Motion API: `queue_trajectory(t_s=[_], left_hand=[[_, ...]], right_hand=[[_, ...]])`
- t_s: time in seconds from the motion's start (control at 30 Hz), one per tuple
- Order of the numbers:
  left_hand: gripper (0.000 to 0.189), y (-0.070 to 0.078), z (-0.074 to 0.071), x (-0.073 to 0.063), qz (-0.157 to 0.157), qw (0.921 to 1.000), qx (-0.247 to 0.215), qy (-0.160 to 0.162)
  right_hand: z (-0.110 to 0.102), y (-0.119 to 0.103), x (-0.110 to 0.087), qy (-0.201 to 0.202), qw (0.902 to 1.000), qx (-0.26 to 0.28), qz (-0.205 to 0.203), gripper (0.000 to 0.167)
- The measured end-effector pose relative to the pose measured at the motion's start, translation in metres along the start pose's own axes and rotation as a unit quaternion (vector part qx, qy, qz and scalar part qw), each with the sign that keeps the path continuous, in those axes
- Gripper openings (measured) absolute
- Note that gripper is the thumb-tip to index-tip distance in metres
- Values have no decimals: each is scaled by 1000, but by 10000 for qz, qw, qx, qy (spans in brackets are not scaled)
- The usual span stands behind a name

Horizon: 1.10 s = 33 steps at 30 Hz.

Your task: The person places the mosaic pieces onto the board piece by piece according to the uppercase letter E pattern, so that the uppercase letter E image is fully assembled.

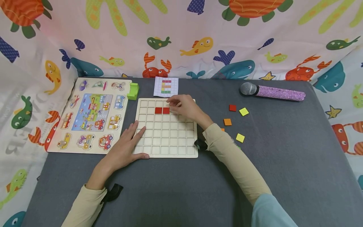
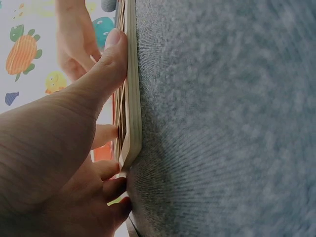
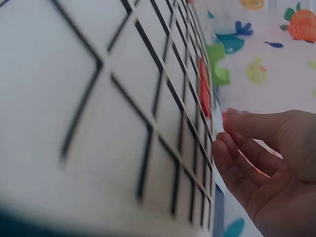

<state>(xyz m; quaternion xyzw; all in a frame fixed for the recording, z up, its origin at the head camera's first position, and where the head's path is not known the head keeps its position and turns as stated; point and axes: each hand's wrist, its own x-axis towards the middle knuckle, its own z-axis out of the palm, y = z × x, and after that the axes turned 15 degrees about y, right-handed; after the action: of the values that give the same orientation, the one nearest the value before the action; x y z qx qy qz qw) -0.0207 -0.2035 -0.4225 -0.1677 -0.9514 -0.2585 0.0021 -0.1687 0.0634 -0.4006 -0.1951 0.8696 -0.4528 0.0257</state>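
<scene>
A pale wooden grid board (image 1: 165, 134) lies flat on the grey table, with two red square tiles (image 1: 162, 110) side by side in its second row. My left hand (image 1: 124, 145) rests at the board's left edge, fingers spread over the rim and thumb along the near corner. Above the top rows, just right of those tiles, is my right hand (image 1: 185, 107). Its thumb and fingertips pinch a small red tile (image 3: 224, 116), mostly hidden behind the thumb in the right wrist view. A paper card (image 1: 157, 86) with a coloured square pattern lies beyond the board.
Loose red (image 1: 232, 108), orange (image 1: 227, 122) and yellow tiles (image 1: 240, 137) lie to the right, some partly behind my right sleeve. A glittery pink microphone (image 1: 280, 93) is farther right. A vehicle puzzle board (image 1: 76, 143) and a green block (image 1: 133, 91) stand on the left.
</scene>
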Motion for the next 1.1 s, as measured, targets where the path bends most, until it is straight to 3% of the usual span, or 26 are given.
queue_trajectory(t_s=[0.33, 0.63, 0.87, 1.1], left_hand=[[103, 1, 0, -1, 56, 9999, -66, 73], [104, 0, 1, -1, -33, 10000, -30, -36], [105, 0, 2, -1, -38, 10000, -21, -20], [105, 0, 2, -1, -57, 10000, -35, -15]], right_hand=[[-63, 29, -33, 692, 9968, -364, 194, 30], [-117, 67, -64, 1522, 9830, -983, 297, 32], [-142, 88, -80, 1424, 9804, -1199, 645, 35], [-148, 98, -85, 1029, 9813, -1466, 702, 35]])
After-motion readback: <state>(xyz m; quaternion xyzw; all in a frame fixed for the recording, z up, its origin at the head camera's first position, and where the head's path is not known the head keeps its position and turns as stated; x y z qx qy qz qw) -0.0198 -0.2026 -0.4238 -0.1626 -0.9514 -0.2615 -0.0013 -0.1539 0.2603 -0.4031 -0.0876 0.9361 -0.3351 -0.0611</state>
